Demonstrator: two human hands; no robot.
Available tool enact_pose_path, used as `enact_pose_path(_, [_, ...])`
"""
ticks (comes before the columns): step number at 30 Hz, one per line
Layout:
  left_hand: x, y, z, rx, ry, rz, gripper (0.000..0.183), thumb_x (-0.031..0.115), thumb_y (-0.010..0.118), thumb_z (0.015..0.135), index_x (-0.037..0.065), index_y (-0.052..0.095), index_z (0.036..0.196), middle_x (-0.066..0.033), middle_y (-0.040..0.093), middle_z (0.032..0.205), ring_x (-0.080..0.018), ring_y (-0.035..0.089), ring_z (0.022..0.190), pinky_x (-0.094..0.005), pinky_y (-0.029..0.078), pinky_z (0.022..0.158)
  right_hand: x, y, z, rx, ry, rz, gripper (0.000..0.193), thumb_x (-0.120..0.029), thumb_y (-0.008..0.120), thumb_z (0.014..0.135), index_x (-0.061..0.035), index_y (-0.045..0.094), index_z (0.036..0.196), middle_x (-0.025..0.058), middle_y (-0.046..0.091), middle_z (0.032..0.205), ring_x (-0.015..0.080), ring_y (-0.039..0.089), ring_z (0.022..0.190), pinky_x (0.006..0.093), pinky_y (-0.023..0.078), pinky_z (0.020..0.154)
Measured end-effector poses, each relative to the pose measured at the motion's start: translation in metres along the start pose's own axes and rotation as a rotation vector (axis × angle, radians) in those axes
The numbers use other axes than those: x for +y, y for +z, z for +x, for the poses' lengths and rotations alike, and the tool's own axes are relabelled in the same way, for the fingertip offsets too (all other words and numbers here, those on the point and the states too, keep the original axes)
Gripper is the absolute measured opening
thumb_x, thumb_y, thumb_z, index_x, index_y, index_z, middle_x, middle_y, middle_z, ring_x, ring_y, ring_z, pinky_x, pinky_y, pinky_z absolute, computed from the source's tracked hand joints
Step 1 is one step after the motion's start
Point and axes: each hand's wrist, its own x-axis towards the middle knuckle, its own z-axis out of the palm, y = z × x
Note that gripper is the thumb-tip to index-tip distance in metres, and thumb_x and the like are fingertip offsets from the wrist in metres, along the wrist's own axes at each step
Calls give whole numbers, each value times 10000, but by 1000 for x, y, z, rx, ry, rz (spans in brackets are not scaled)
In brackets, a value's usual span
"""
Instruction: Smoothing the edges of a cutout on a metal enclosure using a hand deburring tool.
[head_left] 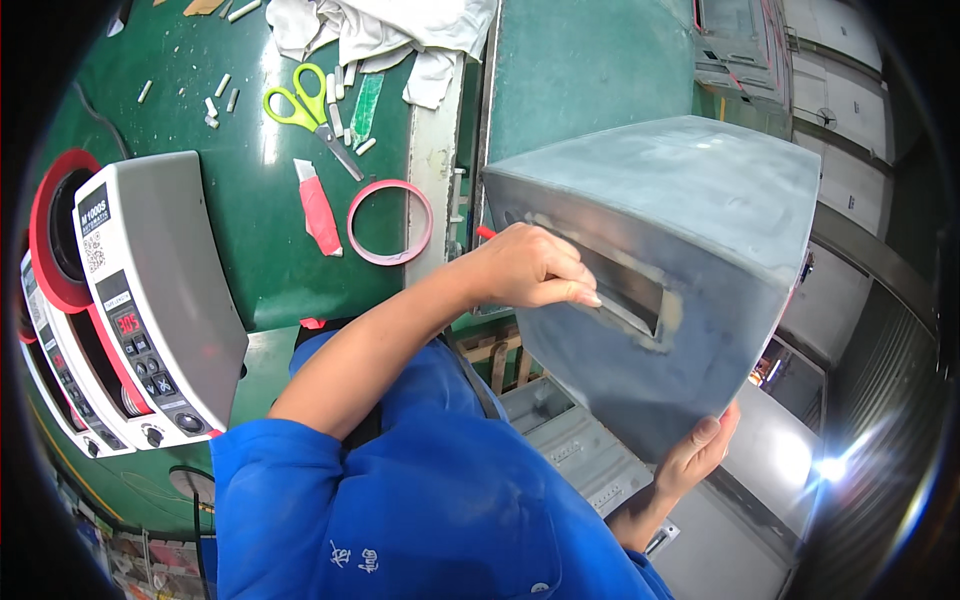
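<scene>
My left hand point(541, 268) is closed in front of a grey sheet-metal box point(640, 370), beside the rectangular opening point(625, 285) in its near face. A slim tool with a red end point(486, 232) sticks out behind the fist; the rest of it is hidden by the fingers. Tan, filler-like patches point(672, 312) surround the opening. Lower down, my right hand point(697, 447) grips the box by its bottom right edge, thumb on the near face and fingers partly hidden behind. The box sits tilted, partly over the green surface's edge.
On the green table point(270, 220) lie green-handled scissors point(315, 110), a red-wrapped blade point(318, 212), a pink tape roll point(390, 222), a white cloth point(390, 30) and several small white rolls. Tape dispensers point(160, 290) stand at left. Metal cabinets point(740, 45) are at far right.
</scene>
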Motion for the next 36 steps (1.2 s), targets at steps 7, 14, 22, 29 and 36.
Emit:
enact_pose_path(7, [0,2,0,-4,20,3,163,228,610,734,67,633,733,-46,471,528,-180,471,494,-287,357,455,-2,0,0,-2,12,6,536,-434,314,879,43,466,1073,42,504,671,80,416,546,204,325,496])
enact_pose_path(14, [8,-3,1,-26,-75,49,187,295,581,737,120,644,713,-23,556,594,-199,539,571,-306,399,484,1,3,1,47,-49,-23,511,-422,318,883,34,475,1053,3,431,589,58,365,503,197,279,460])
enact_pose_path(22, [8,6,-32,277,-113,-189,128,104,557,781,-18,572,815,-92,568,778,-178,538,683,-258,420,612,2,1,0,24,-49,-9,489,-400,327,887,27,457,1087,23,460,636,73,388,536,207,310,491])
enact_pose_path(29, [49,55,-16,261,20,-240,117,117,542,787,7,513,816,-123,579,993,-225,546,620,-288,440,571,-1,-8,-5,-84,50,21,452,-348,326,902,32,438,1119,119,518,1018,177,488,922,273,362,801])
enact_pose_path(36, [49,59,-21,337,123,-74,108,108,567,750,23,521,799,-69,589,973,-229,563,608,-292,452,512,1,-7,-7,-76,38,24,431,-333,325,905,19,436,1127,108,544,958,160,500,868,263,376,769])
